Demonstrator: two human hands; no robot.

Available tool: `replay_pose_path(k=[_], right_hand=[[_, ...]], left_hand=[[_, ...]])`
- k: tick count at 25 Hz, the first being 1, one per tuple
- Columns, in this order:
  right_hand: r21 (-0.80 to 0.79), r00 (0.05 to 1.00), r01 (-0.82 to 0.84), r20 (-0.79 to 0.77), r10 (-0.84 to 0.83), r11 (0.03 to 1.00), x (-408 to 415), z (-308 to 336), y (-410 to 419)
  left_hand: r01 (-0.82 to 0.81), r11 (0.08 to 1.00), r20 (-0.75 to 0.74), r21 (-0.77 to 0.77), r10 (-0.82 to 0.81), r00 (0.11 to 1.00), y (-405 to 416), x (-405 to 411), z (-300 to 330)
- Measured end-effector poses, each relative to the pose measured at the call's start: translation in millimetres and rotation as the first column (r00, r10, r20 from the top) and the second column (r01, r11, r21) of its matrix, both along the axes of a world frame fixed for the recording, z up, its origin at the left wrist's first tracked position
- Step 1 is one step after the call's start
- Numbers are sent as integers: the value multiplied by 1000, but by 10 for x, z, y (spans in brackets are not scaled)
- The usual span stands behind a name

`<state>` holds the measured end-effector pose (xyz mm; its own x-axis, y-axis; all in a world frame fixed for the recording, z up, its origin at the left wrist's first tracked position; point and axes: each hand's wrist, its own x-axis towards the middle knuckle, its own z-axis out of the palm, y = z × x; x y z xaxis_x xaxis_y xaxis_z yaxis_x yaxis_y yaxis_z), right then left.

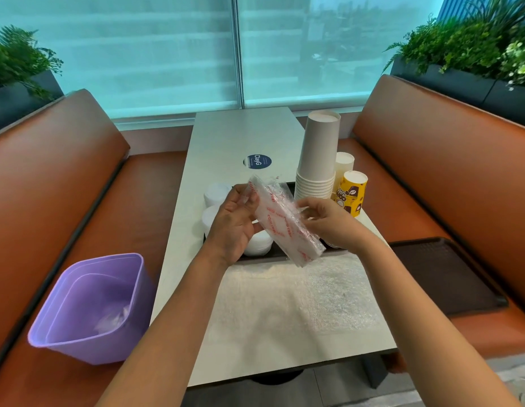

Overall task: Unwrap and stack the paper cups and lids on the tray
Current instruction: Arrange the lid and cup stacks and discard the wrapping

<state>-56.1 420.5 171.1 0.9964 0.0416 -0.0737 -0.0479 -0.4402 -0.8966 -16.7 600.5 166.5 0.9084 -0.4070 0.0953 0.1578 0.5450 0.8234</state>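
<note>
Two bare forearms come in from the bottom edge and narrow toward the wrists. No sleeve shows along either arm as far as the frame's edge. The left hand (233,223) and the right hand (328,221) wear no glove; no ring, watch or band can be seen on fingers or wrists. The nails look short and plain, though they are too small to tell well.

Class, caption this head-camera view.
Both hands hold a plastic-wrapped pack above the tray.
</note>
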Motion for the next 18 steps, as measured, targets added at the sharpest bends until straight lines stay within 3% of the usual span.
replay_pose_path(k=[6,11,18], right_hand=[[259,998,32,48,-46,965,-38,-117,101],[261,970,-9,235,-54,965,-101,-117,149],[123,981,-25,193,1,992,-79,-166,188]], left_hand=[[-40,999,-87,-12,39,995,-37,33,-22],[-57,995,-44,80,61,997,-15,81,-16],[-85,989,-26,120,88,996,-71,27,-23]])
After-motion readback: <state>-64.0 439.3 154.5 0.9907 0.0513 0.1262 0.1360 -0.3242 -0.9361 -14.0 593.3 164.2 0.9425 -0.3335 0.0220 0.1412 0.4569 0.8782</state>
